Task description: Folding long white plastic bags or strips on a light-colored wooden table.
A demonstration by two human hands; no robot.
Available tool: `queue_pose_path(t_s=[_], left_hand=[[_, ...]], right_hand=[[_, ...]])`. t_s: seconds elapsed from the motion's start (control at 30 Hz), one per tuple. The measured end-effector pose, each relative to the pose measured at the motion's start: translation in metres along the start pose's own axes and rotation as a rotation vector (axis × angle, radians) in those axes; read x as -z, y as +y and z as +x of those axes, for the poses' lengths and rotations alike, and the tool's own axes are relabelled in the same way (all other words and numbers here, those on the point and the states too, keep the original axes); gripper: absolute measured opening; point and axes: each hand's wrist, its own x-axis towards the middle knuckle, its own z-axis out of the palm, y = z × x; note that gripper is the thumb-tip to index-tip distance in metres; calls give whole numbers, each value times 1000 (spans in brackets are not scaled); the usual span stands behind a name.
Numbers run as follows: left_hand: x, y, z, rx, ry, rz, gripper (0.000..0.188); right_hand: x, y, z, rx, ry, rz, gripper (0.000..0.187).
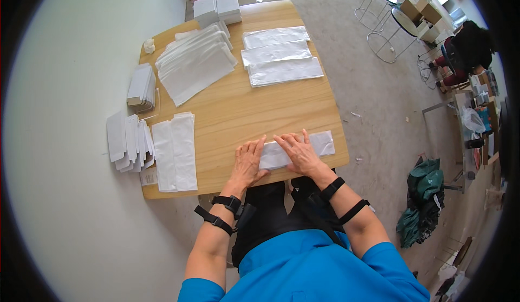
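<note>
A folded white strip (324,143), thin like a bag or sleeve, lies along the near edge of the wooden table (216,107). My left hand (249,161) lies over its left end, with the fingers stretched out and the thumb near the table edge. My right hand (298,155) rests on the strip's middle, fingers spread and pressing lightly down. The two hands are slightly apart, and the strip's right end sticks out past my right hand. What lies under my palms is hidden. Left of my hands is a pair of folded white sleeves (176,151).
A fanned pile of white sleeves (195,66) and several folded ones (279,53) lie farther back. Stacked white boxes (218,10) stand at the far edge; flattened cartons (130,139) line the left wall. Right are stools (403,20), a seated person (466,50) and green bags (422,199).
</note>
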Motion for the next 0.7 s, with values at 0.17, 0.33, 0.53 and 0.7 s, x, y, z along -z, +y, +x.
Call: queue_pose_path(t_s=[0.17,0.33,0.53,0.7], left_hand=[[13,11,-1,-40,-25,13,109],[5,27,-6,28,319,-141,59],[-38,64,35,331,322,-702,21],[-59,68,58,277,309,-523,19]], right_hand=[[3,1,-7,-3,68,40,95],[1,32,-34,-312,646,397,49],[-10,77,-57,-922,641,382,28],[-13,77,-58,-1006,593,308,29]])
